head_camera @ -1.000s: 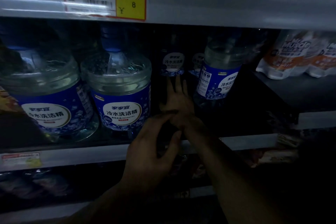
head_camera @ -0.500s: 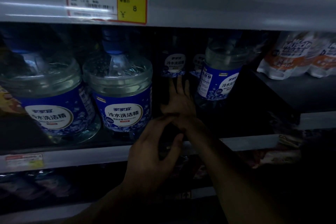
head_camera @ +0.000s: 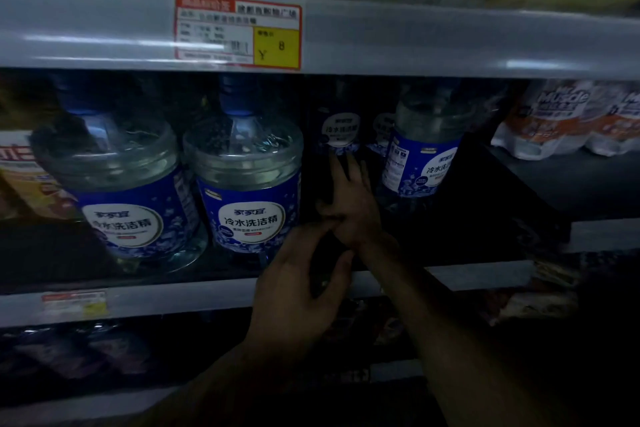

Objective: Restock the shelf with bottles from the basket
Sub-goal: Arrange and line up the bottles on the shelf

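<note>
On the shelf [head_camera: 450, 274], right hand [head_camera: 353, 204] lies flat, fingers spread, in the gap between bottles [head_camera: 247, 184]; left hand [head_camera: 298, 288] at 6 o'clock, grip unclear.

At the upper centre of the frame you see a price tag [head_camera: 238, 32] on the shelf rail [head_camera: 450, 45], its yellow box reading "¥ 8". Your front middle bottle [head_camera: 244, 180] has a blue label reading "冷水洗洁精". At the upper right, white packs [head_camera: 554, 118] read "Mr Muscle".

Clear blue-labelled bottles [head_camera: 247, 184] upright on dim shelf [head_camera: 173, 298], gap between them
</note>
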`<state>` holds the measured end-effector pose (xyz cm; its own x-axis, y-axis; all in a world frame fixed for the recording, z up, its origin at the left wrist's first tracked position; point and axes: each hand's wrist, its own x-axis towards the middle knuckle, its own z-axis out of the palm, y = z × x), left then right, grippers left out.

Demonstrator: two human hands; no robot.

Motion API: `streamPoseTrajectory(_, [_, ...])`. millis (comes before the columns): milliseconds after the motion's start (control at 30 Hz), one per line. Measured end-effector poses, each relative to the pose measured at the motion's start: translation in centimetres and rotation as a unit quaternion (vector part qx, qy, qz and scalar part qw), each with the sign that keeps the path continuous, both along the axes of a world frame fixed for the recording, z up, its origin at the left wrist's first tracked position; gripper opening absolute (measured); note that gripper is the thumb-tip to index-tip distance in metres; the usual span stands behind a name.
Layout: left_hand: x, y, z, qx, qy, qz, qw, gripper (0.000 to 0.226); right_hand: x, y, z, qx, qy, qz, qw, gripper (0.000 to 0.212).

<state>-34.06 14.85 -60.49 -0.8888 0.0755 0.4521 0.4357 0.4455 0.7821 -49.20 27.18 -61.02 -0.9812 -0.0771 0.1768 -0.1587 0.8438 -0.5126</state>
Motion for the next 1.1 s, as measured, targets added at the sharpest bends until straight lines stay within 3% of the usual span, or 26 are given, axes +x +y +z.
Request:
streamPoseTrajectory(200, [1.4,-1.2,0.9,-0.011,0.001,0.030,0.999,0.039,2.7,0.4,1.2,-0.033,0.095,0.025,0.995,0.087])
streamPoseTrajectory(367, [2.7,-3.2,1.7,-0.008,0.025,0.073,0.997,0.042,6.3,0.2,2.9,-0.064,0.123,0.039,0.989,0.082])
streamPoseTrajectory(600, [2.7,-6.5,2.7,0.057,0.037,0.108,0.992,0.055,11.1,-1.4,5.9,-0.204,0.072,0.033,0.976,0.074])
streamPoseTrajectory(767, [2.4,-7.6,2.5,0.039,0.053,0.157,0.985,0.060,12.5,-3.3,6.4,-0.263,0.020,0.076,0.962,0.075])
streamPoseTrajectory(933, [1.6,-8.1,2.0,0.094,-0.006,0.116,0.989,0.069,12.6,-4.5,6.0,-0.308,-0.019,0.098,0.946,0.071])
streamPoseTrajectory(1100, [0.5,-8.2,2.4,0.170,-0.042,0.086,0.981,0.057,11.6,-5.2,5.5,-0.337,-0.035,0.078,0.938,0.071])
